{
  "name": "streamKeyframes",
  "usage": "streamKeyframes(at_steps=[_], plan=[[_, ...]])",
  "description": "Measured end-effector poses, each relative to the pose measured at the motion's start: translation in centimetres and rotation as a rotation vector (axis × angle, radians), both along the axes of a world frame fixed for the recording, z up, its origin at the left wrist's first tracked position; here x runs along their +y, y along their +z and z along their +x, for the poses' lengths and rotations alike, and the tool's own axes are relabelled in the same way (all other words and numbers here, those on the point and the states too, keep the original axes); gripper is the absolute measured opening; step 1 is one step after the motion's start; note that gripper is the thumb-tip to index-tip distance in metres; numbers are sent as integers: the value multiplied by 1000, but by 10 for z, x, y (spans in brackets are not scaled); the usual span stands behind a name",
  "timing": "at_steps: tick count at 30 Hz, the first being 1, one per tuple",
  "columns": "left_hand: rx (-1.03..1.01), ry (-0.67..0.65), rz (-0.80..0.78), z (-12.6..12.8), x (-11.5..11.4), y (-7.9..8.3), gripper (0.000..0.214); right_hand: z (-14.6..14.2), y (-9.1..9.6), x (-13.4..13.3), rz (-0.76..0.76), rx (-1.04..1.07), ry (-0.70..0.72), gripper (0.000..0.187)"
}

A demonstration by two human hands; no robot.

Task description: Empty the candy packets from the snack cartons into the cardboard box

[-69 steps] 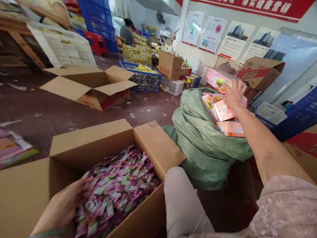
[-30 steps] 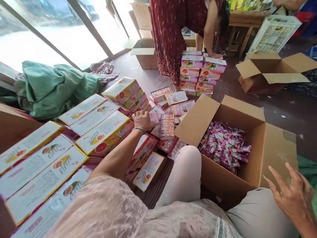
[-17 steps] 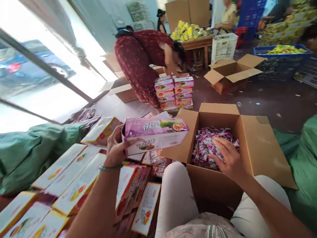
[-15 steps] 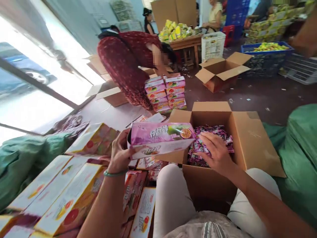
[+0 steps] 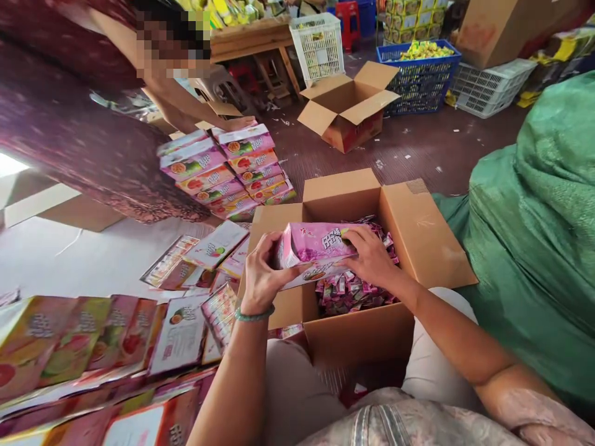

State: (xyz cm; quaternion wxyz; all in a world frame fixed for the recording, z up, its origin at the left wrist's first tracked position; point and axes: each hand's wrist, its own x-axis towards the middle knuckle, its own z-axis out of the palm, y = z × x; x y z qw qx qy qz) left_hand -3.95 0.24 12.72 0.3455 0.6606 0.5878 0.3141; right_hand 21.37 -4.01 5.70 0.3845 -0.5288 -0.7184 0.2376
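I hold a pink carton [image 5: 312,246] with both hands over an open cardboard box [image 5: 421,232]. My left hand [image 5: 261,279] grips its left end, fingers curled round the edge. My right hand [image 5: 372,255] closes on its right end. Under the carton the box holds a heap of purple sachets [image 5: 349,292]. Flat pink and orange cartons [image 5: 79,341] lie spread on the floor at my left.
Another person in a dark red patterned dress [image 5: 79,136] bends over a stack of filled pink cartons [image 5: 223,170]. A green sack [image 5: 534,235] rises at my right. Farther back are an open cardboard box [image 5: 346,105], a blue crate [image 5: 418,74] and white crates [image 5: 488,87].
My left hand picked a pink carton from the floor pile and brought it over the box. My right hand rose from the sachets and took hold of the carton's right end.
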Motion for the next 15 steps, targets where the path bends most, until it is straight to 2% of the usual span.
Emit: streamKeyframes(at_steps=[6, 8, 11, 13, 14, 15], plan=[[-23, -88, -56, 6, 6, -9, 57, 2, -23, 16, -248, 73, 14, 60], [-48, -100, -134, 6, 6, -6, 58, 2, -24, 9, -313, 92, 4, 64], [-123, -164, -248, 5, 5, -2, 60, 2, -15, -11, -442, 200, -31, 56], [-279, -173, -373, 3, 11, -7, 61, 6, -10, -19, -565, 338, -51, 51], [-443, -103, -439, 2, 17, -14, 67, 8, -9, -19, -635, 410, -43, 52], [-597, 30, -459, 2, 24, -24, 76, 11, -9, -17, -722, 495, -30, 52]])
